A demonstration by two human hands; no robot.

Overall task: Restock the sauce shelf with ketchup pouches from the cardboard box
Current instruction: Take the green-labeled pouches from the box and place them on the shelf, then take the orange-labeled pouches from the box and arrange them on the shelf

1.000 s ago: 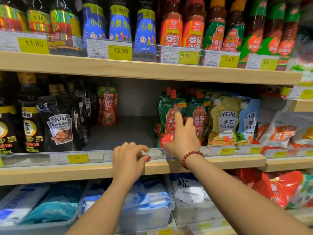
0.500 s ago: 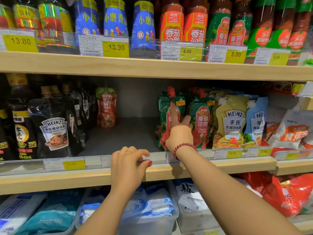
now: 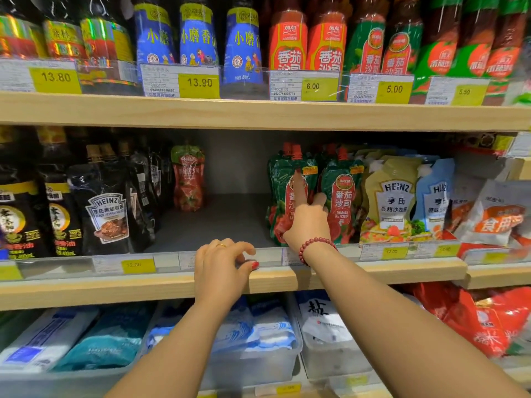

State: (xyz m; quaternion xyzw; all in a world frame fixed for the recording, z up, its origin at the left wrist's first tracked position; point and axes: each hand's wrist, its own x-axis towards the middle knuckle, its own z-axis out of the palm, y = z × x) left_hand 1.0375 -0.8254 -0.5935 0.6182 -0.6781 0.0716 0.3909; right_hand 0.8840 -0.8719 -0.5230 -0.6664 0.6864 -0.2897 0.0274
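Green-and-red ketchup pouches (image 3: 343, 196) with red caps stand in rows on the middle shelf (image 3: 373, 270), right of a bare gap. My right hand (image 3: 309, 222) is pressed against the front left ketchup pouch (image 3: 280, 182): the index finger lies flat up its face, the thumb pokes between the two front pouches, and nothing is held. My left hand (image 3: 219, 268) grips the clear price rail (image 3: 169, 261) at the shelf's front edge, fingers over the top, thumb on the face. A lone red pouch (image 3: 188, 179) stands at the back of the gap. The cardboard box is out of view.
Black Heinz pepper sauce pouches (image 3: 107, 208) and dark bottles fill the shelf's left side. Yellow and blue Heinz dressing pouches (image 3: 395, 199) stand right of the ketchup. Bottles line the upper shelf (image 3: 258, 113). Plastic bins of salt bags (image 3: 324, 334) sit below.
My right hand has pushed deeper into the shelf against the front ketchup pouch, index finger sliding higher up its face. My left hand has stayed on the rail. The view has drawn closer.
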